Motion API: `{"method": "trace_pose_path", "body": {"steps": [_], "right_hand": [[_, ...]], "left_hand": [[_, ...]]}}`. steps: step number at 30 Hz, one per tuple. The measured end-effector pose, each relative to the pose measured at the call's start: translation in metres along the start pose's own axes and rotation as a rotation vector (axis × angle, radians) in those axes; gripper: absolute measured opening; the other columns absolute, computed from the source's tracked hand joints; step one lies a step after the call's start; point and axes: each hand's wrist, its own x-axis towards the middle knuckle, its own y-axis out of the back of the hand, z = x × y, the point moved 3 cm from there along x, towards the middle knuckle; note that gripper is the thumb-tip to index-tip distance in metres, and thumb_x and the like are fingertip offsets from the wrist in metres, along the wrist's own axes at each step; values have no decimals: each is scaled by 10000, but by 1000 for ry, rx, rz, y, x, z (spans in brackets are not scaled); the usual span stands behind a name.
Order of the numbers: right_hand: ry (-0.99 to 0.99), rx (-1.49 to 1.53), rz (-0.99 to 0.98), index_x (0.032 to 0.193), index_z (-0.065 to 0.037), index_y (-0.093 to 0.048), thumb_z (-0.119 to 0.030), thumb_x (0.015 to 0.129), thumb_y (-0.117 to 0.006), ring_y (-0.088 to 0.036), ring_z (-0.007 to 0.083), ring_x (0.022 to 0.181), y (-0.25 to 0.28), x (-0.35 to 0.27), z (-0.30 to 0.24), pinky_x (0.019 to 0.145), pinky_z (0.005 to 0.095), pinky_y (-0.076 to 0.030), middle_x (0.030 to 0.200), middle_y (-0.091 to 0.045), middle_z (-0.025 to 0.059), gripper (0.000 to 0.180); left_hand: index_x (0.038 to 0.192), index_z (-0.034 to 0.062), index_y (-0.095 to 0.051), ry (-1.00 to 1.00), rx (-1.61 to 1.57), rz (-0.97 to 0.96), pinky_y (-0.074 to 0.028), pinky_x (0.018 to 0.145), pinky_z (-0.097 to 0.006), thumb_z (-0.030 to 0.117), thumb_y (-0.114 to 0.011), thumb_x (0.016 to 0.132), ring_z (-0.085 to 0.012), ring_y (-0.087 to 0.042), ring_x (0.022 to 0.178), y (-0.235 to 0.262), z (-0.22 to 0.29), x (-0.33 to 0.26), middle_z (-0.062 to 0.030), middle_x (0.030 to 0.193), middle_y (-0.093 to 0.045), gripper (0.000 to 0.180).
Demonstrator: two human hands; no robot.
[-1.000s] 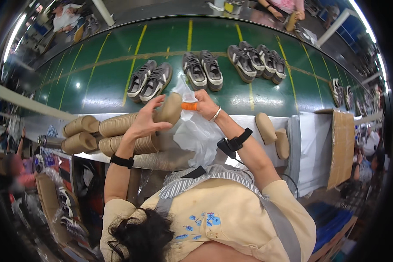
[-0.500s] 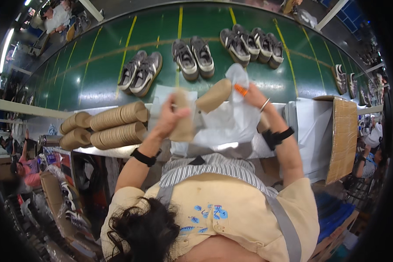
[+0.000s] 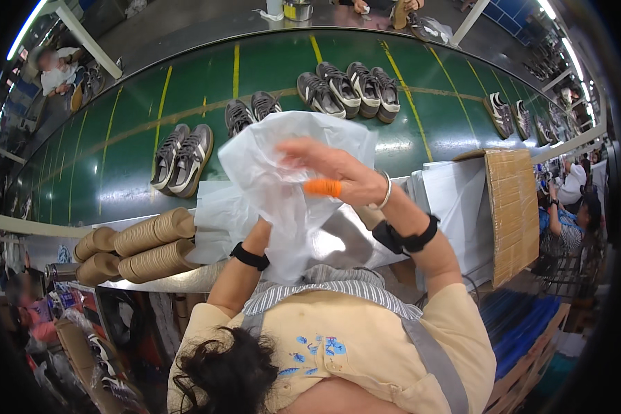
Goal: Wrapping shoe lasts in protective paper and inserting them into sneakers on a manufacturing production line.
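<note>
Hands first: the right hand (image 3: 334,169) reaches across a large, crumpled sheet of thin white tissue paper (image 3: 259,145), its fingers stretched out and blurred, its thumb standing apart under an orange wrap (image 3: 322,188); the left hand is hidden by the paper, so whether it grips anything cannot be told. Black straps circle both wrists, and a smooth silver bangle (image 3: 386,190) sits on the right one. The raised sheet, translucent and softly creased, billows above the shiny metal worktop (image 3: 217,274), its lower end hanging near the grey-striped cloth apron (image 3: 324,291). To the left, beside another pale sheet (image 3: 217,200), lie two rows of nested, tan moulded inserts (image 3: 155,259), matt, rounded and ribbed where their rims stack. Another tan piece (image 3: 370,216) is mostly covered by the right forearm. At right, a stack of flat white sheets (image 3: 455,196) lies against an upright brown cardboard panel (image 3: 514,214). Beyond runs a glossy green surface with yellow lines (image 3: 117,152), carrying dark grey shoes with white side stripes (image 3: 183,159); one pair is partly cut off by the paper, and any lettering is too small to read. Farthest, co-workers and a metal can (image 3: 298,11) are cropped by the picture's edge.
</note>
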Motion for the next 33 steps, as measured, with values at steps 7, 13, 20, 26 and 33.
{"method": "trace_pose_path", "body": {"steps": [7, 13, 20, 26, 33], "right_hand": [[290, -1003, 638, 1350, -148, -362, -248, 605, -833, -471, 395, 1064, 77, -33, -26, 910, 429, -428, 1206, -416, 200, 886], [429, -1537, 912, 1222, -107, -415, -59, 550, -799, -494, 384, 995, 130, -49, -58, 857, 413, -436, 1104, -450, 191, 776], [795, -773, 1444, 1286, -61, -297, -132, 639, -827, -424, 212, 1112, 87, -75, -11, 941, 356, -383, 1207, -380, 102, 839], [792, -836, 1189, 1067, -50, -524, -104, 659, -801, -508, 220, 1007, 89, -94, -42, 764, 298, -446, 1093, -473, 110, 496], [-70, -909, 1230, 853, 1, -599, -154, 752, -725, -555, 240, 773, 148, -96, -32, 624, 318, -441, 871, -571, 150, 224]], "left_hand": [[1352, -3, -333, 234, 472, -509, -398, 950, -378, 348, -687, 814, -265, -486, 1135, -55, -8, 3, -135, 1266, -479, 734], [1388, -22, -288, 398, 901, -913, -303, 1058, -392, 391, -650, 842, -282, -406, 1241, -138, -88, 14, -140, 1371, -406, 774], [1229, -15, -471, 199, -119, 116, -383, 1029, -382, 235, -511, 937, -244, -526, 1136, -179, -48, 93, -120, 1226, -549, 386], [1251, 39, -470, -190, 692, -119, -417, 989, -351, 84, -579, 857, -227, -514, 1159, -201, -40, 128, -90, 1235, -538, 412], [1394, 85, -282, 307, 86, -248, -431, 937, -314, 43, -534, 887, -149, -455, 1172, -208, -58, 102, -48, 1256, -480, 568]]}}
